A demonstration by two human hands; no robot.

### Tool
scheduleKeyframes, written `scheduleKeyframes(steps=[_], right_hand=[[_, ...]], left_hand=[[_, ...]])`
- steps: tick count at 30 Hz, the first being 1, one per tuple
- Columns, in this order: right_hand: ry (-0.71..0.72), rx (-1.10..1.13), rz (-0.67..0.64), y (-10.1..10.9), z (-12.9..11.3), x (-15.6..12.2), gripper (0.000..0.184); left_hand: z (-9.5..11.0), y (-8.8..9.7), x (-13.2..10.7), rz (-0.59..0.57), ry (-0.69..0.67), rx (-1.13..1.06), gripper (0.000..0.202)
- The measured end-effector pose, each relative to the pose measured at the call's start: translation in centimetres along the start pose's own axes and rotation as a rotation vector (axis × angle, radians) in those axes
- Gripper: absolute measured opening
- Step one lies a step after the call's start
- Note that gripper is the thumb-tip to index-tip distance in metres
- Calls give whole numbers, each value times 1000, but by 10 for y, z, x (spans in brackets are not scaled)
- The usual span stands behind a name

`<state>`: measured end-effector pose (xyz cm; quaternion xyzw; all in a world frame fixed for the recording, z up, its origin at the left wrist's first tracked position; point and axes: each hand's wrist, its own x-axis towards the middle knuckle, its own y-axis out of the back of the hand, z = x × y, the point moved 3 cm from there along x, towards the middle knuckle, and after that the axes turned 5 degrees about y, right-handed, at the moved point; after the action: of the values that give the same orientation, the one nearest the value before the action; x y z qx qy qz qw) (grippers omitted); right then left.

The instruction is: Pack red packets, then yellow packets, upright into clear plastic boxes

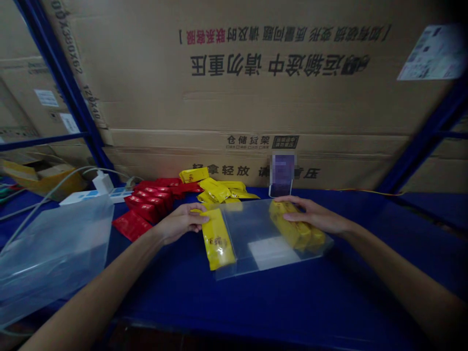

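My left hand [182, 223] grips the top end of a long yellow packet [218, 239] lying at the left edge of a clear plastic bag [256, 234]. My right hand [310, 216] rests over a bundle of yellow packets [290, 225] at the bag's right side. That bundle seems to lie inside the bag, though the plastic and my fingers partly hide it. A white rectangular patch [268, 252] shows on the bag's lower middle. Loose yellow packets [215, 190] and red packets [148, 202] lie beyond my hands.
The work surface is a blue shelf [256, 302] with blue uprights, backed by large cardboard boxes [234, 87]. A bigger clear plastic bag [51, 253] lies at left, near a white power strip [93, 195]. A blurred upright card [282, 173] stands behind the bag.
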<state>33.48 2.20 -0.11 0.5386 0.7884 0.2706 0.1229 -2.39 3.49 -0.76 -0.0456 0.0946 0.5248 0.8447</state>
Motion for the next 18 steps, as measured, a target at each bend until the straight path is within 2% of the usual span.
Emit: scheduleKeyframes(steps=[4, 12, 18], right_hand=[[-18, 29, -29, -1, 1, 0, 53], [-32, 104, -16, -3, 3, -1, 52], [-38, 53, -22, -3, 1, -2, 55]], left_hand=[[-3, -1, -2, -35, 86, -100, 40], [-6, -4, -3, -93, 138, -26, 34], [-7, -10, -1, -76, 16, 205, 18]])
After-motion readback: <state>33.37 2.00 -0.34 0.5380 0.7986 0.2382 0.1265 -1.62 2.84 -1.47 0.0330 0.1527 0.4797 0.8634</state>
